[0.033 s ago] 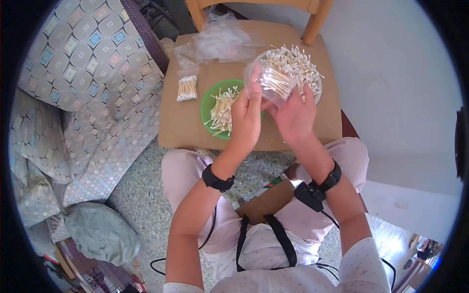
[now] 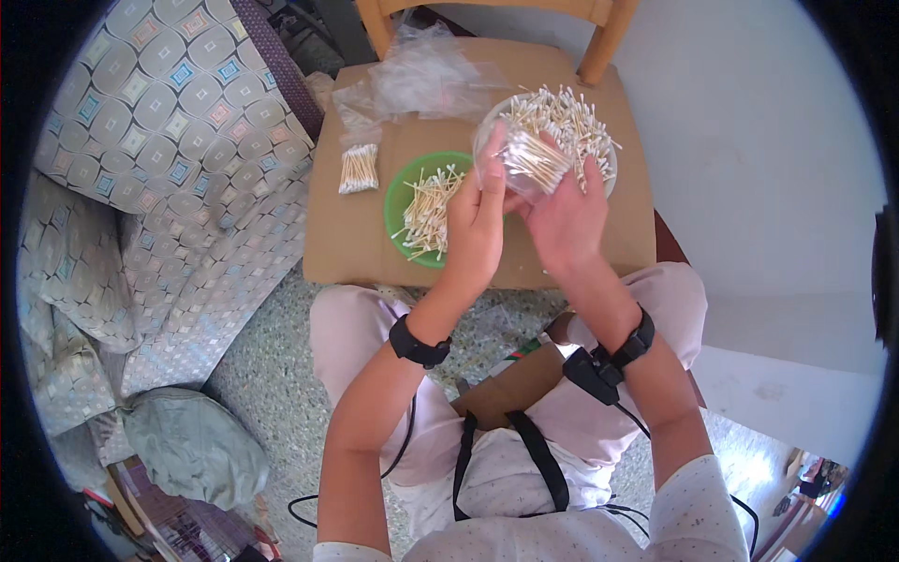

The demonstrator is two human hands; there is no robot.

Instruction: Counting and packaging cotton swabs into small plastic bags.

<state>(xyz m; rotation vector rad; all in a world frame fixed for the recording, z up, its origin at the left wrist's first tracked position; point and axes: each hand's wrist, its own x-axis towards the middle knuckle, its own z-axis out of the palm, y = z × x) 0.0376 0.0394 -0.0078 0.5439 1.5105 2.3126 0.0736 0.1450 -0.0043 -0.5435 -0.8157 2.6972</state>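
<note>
A clear plastic bag of cotton swabs [image 2: 535, 161] is held between my two hands, above the gap between two bowls. My left hand [image 2: 479, 204] grips its left side, thumb on top. My right hand [image 2: 567, 214] closes round its lower right side. Behind it stands a white bowl heaped with loose cotton swabs [image 2: 569, 122]; the bag and my fingers hide part of the bowl. Left of my left hand is a green bowl [image 2: 397, 199] with more loose cotton swabs [image 2: 430, 212]. A filled bag of cotton swabs [image 2: 359, 170] lies farther left.
Everything rests on a cardboard-covered chair seat [image 2: 351, 244]. A pile of clear plastic bags [image 2: 426, 73] lies at its back, before the wooden chair back [image 2: 599, 51]. Patterned fabric covers furniture [image 2: 178, 122] on the left; a white wall [image 2: 768, 169] stands on the right.
The bag of swabs has shifted very slightly, and my left hand with it. My right fingers have moved a little against the bag. The bowls have stayed in place.
</note>
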